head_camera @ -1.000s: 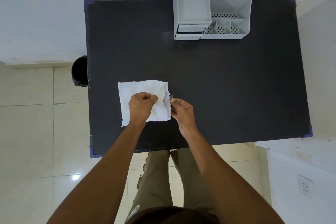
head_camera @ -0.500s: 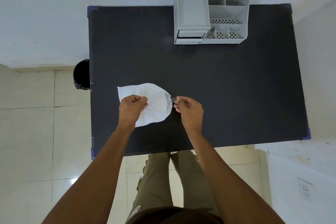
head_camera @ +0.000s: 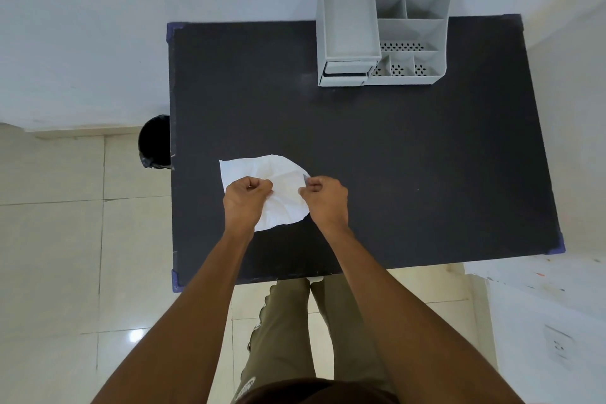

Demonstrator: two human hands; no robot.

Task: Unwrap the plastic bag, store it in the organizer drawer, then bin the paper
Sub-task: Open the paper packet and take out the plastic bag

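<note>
Nearest the camera, two bare forearms are stretched forward over the near edge of the dark bench (head_camera: 410, 157). The left hand (head_camera: 246, 198) is curled shut, its fingertips pinched on the white paper (head_camera: 282, 185), which lies crumpled and partly lifted on the near left part of the bench. The right hand (head_camera: 326, 198) is likewise closed in a pinch at the paper's right edge, where a small greyish sliver, judged to be the plastic bag (head_camera: 306, 178), is just visible between the fingertips; how much of it remains inside the paper cannot be told. Unwrapping is judged to be under way.

Farther off, a black bin (head_camera: 153, 141) is seen on the floor just beside the bench's left edge. At the far edge, well apart from the hands, the grey organizer (head_camera: 382, 29) stands, its drawer (head_camera: 344, 70) at the lower left front.

The thin paper could be torn if both pinches are pulled apart sharply. The slick bag could slip from so small a pinch and drop to the bench.
</note>
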